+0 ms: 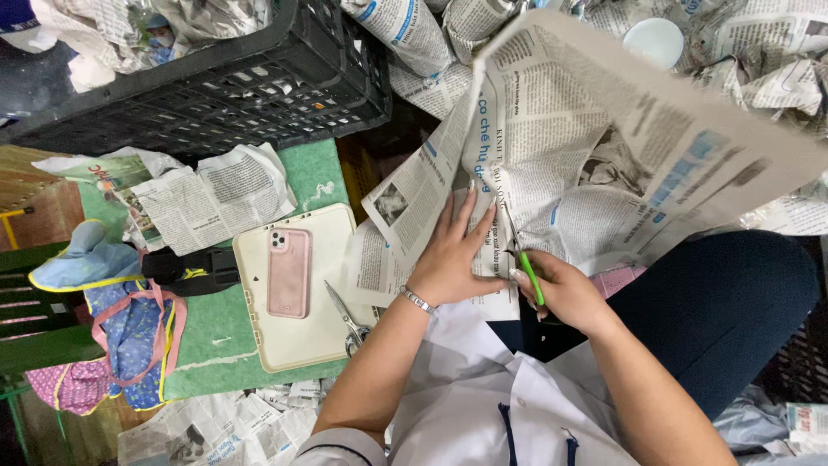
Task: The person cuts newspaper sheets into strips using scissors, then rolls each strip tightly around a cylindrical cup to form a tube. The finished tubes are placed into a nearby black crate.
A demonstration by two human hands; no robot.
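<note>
A large folded newspaper sheet [604, 129] lies across my lap, its right part lifted. My left hand [453, 255] presses flat on the sheet near its lower left edge, a silver bracelet on the wrist. My right hand [561, 289] grips green-handled scissors [524, 263] whose blades point up into the fold of the paper, just right of my left fingers.
A second pair of scissors [347, 318] and a pink-cased phone [288, 272] rest on a cream tray [332, 233] on a green stool. A black plastic crate [216, 95] stands behind. Crumpled newspaper bundles [414, 34] pile at the back. Blue cloth [121, 293] lies left.
</note>
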